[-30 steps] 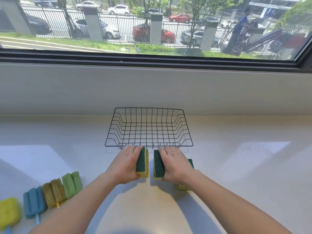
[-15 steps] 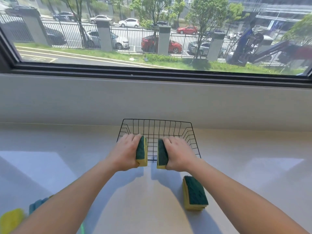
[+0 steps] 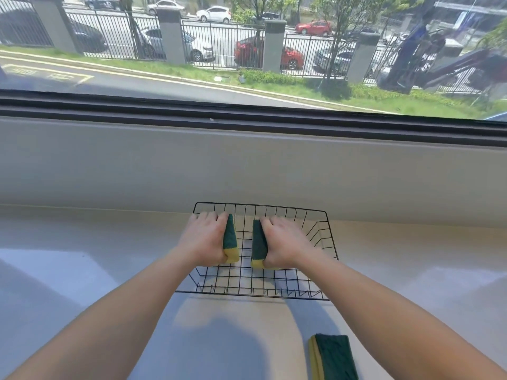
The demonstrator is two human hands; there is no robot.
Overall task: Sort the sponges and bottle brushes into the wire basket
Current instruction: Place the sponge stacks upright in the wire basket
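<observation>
A black wire basket (image 3: 323, 231) stands on the white counter near the wall. My left hand (image 3: 204, 238) grips a green-and-yellow sponge (image 3: 230, 241) on edge over the basket's left half. My right hand (image 3: 284, 244) grips a second green-and-yellow sponge (image 3: 258, 245) the same way over the middle. Both sponges are held inside the basket's outline, side by side with a gap between them. A stack of two more sponges (image 3: 333, 357) lies on the counter at the bottom right, under my right forearm. The bottle brushes are out of view.
The white counter (image 3: 82, 270) runs left and right of the basket. A low grey wall (image 3: 247, 165) and a dark window frame rise right behind the basket.
Both hands have carried their sponges forward from the counter in front of the basket to over its inside. The view tilted up, so the brushes at the left dropped out of sight.
</observation>
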